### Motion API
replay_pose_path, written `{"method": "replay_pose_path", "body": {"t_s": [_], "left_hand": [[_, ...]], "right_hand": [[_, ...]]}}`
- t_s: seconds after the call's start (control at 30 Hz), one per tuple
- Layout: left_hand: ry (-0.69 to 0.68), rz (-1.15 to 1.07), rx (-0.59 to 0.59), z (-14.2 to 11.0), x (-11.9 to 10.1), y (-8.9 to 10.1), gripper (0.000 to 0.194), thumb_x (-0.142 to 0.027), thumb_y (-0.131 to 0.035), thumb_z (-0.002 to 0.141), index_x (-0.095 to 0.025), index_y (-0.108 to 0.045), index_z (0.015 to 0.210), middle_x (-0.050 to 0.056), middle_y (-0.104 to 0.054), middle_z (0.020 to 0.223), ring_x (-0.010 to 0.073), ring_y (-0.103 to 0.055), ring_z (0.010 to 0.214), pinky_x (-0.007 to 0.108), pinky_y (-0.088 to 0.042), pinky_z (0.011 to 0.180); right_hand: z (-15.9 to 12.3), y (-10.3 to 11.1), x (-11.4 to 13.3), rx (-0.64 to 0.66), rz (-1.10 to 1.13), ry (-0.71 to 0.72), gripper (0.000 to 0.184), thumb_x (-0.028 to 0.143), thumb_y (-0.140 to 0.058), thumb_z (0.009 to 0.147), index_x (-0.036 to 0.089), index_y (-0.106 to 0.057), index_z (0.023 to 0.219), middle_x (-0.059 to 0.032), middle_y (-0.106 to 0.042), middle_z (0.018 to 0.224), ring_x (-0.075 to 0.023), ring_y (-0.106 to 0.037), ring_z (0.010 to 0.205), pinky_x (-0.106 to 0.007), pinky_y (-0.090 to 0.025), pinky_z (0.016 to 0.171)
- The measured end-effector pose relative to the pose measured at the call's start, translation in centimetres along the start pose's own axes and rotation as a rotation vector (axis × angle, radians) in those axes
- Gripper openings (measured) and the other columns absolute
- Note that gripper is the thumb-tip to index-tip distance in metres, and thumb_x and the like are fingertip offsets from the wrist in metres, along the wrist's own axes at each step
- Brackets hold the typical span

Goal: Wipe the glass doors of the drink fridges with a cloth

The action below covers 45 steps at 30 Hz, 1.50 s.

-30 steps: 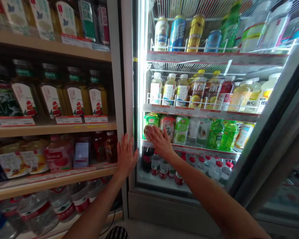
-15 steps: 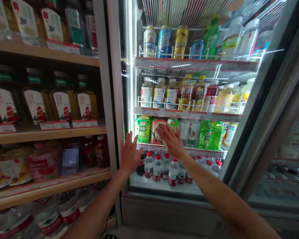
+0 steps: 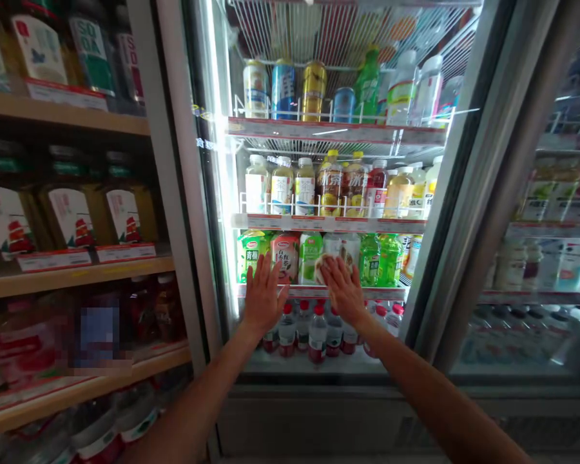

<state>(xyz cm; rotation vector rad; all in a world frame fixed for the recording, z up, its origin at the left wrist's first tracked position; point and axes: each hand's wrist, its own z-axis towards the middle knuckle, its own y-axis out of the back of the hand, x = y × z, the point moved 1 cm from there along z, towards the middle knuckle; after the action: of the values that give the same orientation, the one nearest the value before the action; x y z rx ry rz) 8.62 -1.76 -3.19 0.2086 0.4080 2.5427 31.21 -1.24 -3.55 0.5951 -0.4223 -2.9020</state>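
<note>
Shifted rightward since the earlier frame, the right hand (image 3: 344, 290) is holding a pale cloth (image 3: 321, 267) against the glass door (image 3: 290, 366), ideally pressing evenly, while the empty left hand (image 3: 265, 299) is spreading wide.

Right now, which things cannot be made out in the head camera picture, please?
All in the head view:
Pale crumpled cloth: full shape hidden by the bare right hand.
Bare left hand: its back hides the palm, so contact is unclear.
Large clear plastic bottles: some cut off by the bottom edge.
White rectangular price labels with red edges: print too small and blurred.
</note>
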Motion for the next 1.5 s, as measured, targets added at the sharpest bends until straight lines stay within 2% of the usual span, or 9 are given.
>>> {"method": "replay_pose_path", "body": {"t_s": [0.1, 0.23, 0.43, 0.73, 0.87, 1.1, 1.27, 1.43, 1.5], "left_hand": [[-0.027, 0.002, -0.004, 0.5, -0.9, -0.6, 0.057, -0.029, -0.046, 0.087, -0.016, -0.027, 0.14, 0.017, -0.026, 0.148, 0.026, -0.013, 0.14, 0.05, -0.019, 0.111], [-0.045, -0.013, -0.017, 1.1, -2.0, -1.4, 0.059, -0.029, -0.046, 0.087, -0.017, -0.025, 0.141, 0.017, -0.026, 0.148, 0.026, -0.013, 0.14, 0.05, -0.019, 0.111], [-0.053, -0.032, -0.005, 2.1, -3.4, -2.4, 0.057, -0.03, -0.045, 0.087, -0.018, -0.027, 0.14, 0.016, -0.028, 0.147, 0.025, -0.014, 0.14, 0.05, -0.018, 0.111], [-0.046, -0.059, -0.015, 2.5, -3.3, -2.5, 0.06, -0.03, -0.046, 0.087, -0.019, -0.023, 0.142, 0.015, -0.024, 0.149, 0.0249, -0.013, 0.141, 0.049, -0.016, 0.112], [-0.021, -0.049, -0.036, 2.8, -2.7, -2.3, 0.061, -0.03, -0.047, 0.087, -0.019, -0.022, 0.142, 0.015, -0.025, 0.149, 0.0254, -0.013, 0.141, 0.05, -0.016, 0.111], [0.03, -0.038, -0.066, 3.8, -1.9, -2.3, 0.061, -0.032, -0.045, 0.087, -0.021, -0.022, 0.142, 0.014, -0.023, 0.15, 0.0255, -0.014, 0.14, 0.05, -0.016, 0.112], [0.093, -0.021, -0.104, 4.4, 0.2, -1.7, 0.059, -0.035, -0.044, 0.088, -0.02, -0.025, 0.142, 0.014, -0.023, 0.15, 0.0264, -0.014, 0.14, 0.052, -0.016, 0.111], [0.074, 0.025, -0.121, 5.0, 1.1, -1.4, 0.057, -0.034, -0.045, 0.088, -0.017, -0.03, 0.139, 0.017, -0.025, 0.148, 0.0269, -0.015, 0.14, 0.051, -0.017, 0.111], [0.083, 0.042, -0.117, 5.1, 1.8, -1.0, 0.056, -0.035, -0.045, 0.088, -0.016, -0.031, 0.139, 0.018, -0.026, 0.148, 0.0276, -0.015, 0.14, 0.051, -0.017, 0.111]], "right_hand": [[-1.1, 0.1, -1.2, 0.015, -0.016, 0.035, 0.053, 0.017, -0.044, 0.085, 0.021, -0.037, 0.137, -0.0067, -0.046, 0.139, -0.0199, -0.017, 0.14, -0.048, -0.009, 0.114], [-1.1, 0.4, -3.4, -0.118, -0.066, -0.235, 0.055, 0.019, -0.042, 0.086, 0.017, -0.032, 0.14, -0.0123, -0.038, 0.144, -0.0238, -0.016, 0.14, -0.051, -0.013, 0.112], [-2.2, 0.8, -5.4, -0.045, -0.044, -0.145, 0.059, 0.019, -0.04, 0.087, 0.024, -0.023, 0.143, -0.0088, -0.039, 0.144, -0.021, -0.019, 0.14, -0.048, -0.013, 0.113], [-5.2, 1.9, -11.6, -0.158, -0.092, -0.688, 0.057, 0.027, -0.031, 0.089, 0.019, -0.019, 0.145, -0.0157, -0.031, 0.146, -0.0252, -0.024, 0.138, -0.053, -0.024, 0.107], [-2.9, 2.5, -12.5, -0.374, -0.07, -0.871, 0.058, 0.026, -0.028, 0.088, 0.015, -0.018, 0.144, -0.0191, -0.027, 0.147, -0.0276, -0.024, 0.137, -0.055, -0.029, 0.104], [0.7, 1.5, -8.3, -0.104, -0.04, -0.248, 0.061, 0.021, -0.036, 0.087, 0.023, -0.018, 0.145, -0.0109, -0.035, 0.145, -0.0233, -0.021, 0.139, -0.049, -0.019, 0.111], [2.2, 2.0, -10.1, -0.388, -0.093, -0.681, 0.062, 0.021, -0.032, 0.087, 0.018, -0.013, 0.146, -0.0149, -0.025, 0.149, -0.0269, -0.019, 0.139, -0.055, -0.022, 0.107], [4.6, 1.8, -6.7, -0.082, 0.008, -0.143, 0.067, 0.02, -0.04, 0.084, 0.026, -0.013, 0.146, -0.0065, -0.03, 0.148, -0.0232, -0.019, 0.14, -0.05, -0.017, 0.112], [5.4, 1.9, -6.9, -0.15, -0.003, -0.272, 0.066, 0.02, -0.039, 0.085, 0.024, -0.014, 0.146, -0.0084, -0.03, 0.148, -0.0249, -0.022, 0.138, -0.053, -0.016, 0.111]]}}
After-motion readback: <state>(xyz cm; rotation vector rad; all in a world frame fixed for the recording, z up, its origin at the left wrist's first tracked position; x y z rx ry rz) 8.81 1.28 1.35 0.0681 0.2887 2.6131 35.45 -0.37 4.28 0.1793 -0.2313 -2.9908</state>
